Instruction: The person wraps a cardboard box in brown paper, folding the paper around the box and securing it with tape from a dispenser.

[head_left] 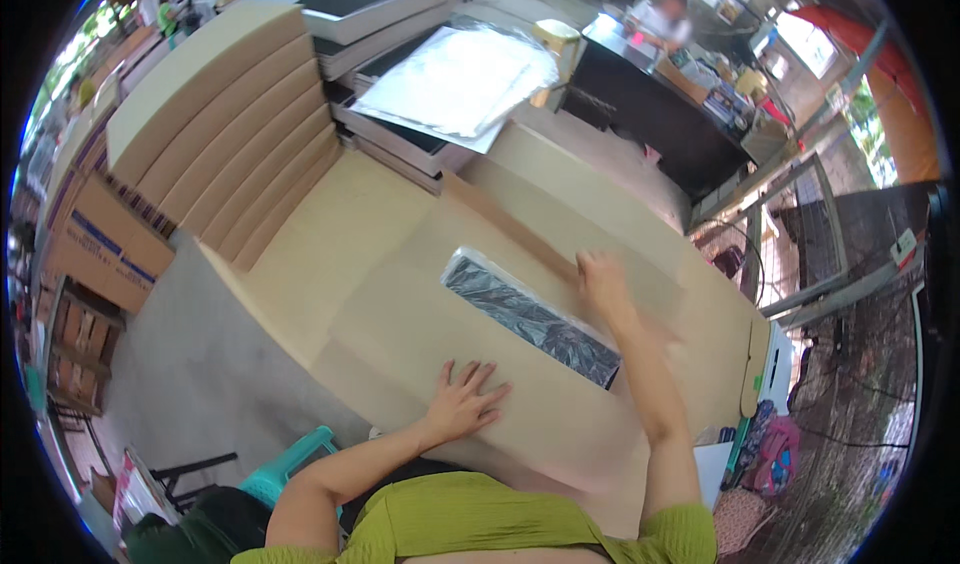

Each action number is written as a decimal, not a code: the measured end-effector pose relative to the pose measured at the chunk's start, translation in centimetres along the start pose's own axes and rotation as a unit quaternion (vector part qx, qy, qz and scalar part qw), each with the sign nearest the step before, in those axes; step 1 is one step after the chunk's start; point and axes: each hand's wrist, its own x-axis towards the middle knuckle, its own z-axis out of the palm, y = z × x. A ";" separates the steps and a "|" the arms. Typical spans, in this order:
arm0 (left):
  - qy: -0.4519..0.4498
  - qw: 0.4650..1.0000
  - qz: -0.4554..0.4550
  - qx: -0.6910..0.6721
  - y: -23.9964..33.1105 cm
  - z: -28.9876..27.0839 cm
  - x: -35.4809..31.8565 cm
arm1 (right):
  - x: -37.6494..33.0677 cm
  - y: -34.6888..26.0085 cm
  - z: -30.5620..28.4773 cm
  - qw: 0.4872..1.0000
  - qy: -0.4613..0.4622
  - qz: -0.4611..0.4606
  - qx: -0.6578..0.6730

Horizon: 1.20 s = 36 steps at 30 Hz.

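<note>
The left hand (467,401) lay spread on the cardboard (390,324) while the right hand (603,286), curled, grip unclear, apparently worked a flap (512,225), the panel (530,314) between them, the next move probably needing steady bracing.

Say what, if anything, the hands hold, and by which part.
Left hand: nothing held, lying spread on the cardboard. Right hand: curled at the cardboard's fold; whether it grips there can't be told. Wrapped panel: unheld.

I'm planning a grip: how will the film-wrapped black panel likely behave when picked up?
The black panel may be slippery, given its glossy, wrinkled film. Its straight long edges suggest stiffness. Lying flat, it seems unlikely to roll.
</note>
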 end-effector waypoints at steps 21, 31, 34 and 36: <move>0.046 0.993 -0.103 -0.029 1.8 3.0 0.4 | -14.7 -18.8 4.6 0.972 0.177 0.152 -0.004; 0.043 0.993 -0.108 -0.004 1.7 3.4 0.0 | -14.9 -22.6 2.8 0.948 0.093 0.299 0.051; -0.020 0.995 -0.095 0.016 1.7 2.7 0.4 | -14.7 -22.4 3.4 0.948 0.113 0.291 0.057; -0.057 0.993 -0.090 0.046 1.2 2.5 1.1 | -14.3 -22.1 4.0 0.947 0.111 0.295 0.054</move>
